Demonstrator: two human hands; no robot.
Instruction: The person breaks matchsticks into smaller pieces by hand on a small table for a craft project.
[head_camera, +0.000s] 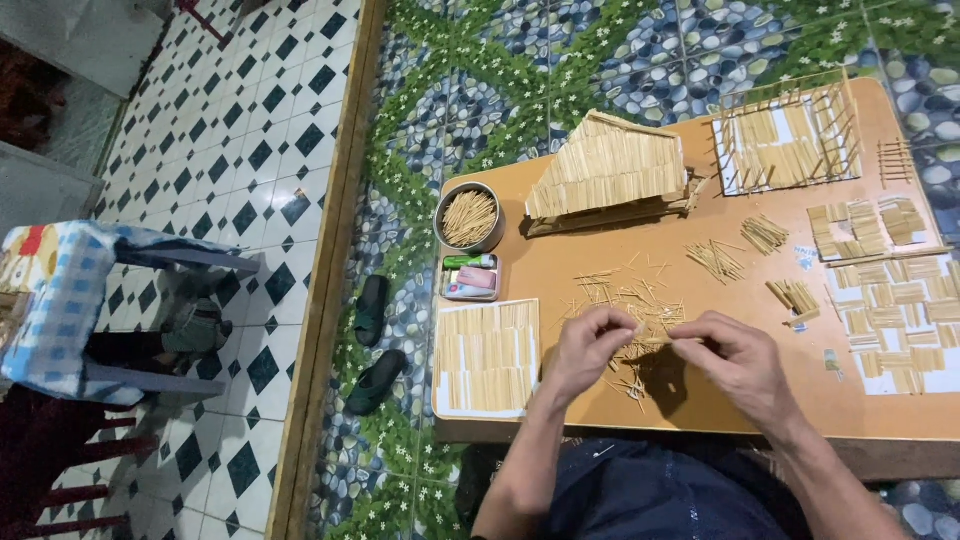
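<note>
Nearby, round tin (443, 206) full of toothpicks (470, 217), both hands (592, 347) pinching one stick (668, 339).

Two hands at work, the left hand (590, 345) and the right hand (735, 355), fingertips (640, 328) nearly meeting over too many loose sticks (630, 300) to count. Beyond the fingers, one stick roof (605, 165) and one open stick frame (790, 135). Left of the fingers: one round tin of sticks (469, 217), one flat stick panel (487, 355), and further left, two dark sandals (373, 345) on the floor. One wooden table (600, 250) under it all.
</note>
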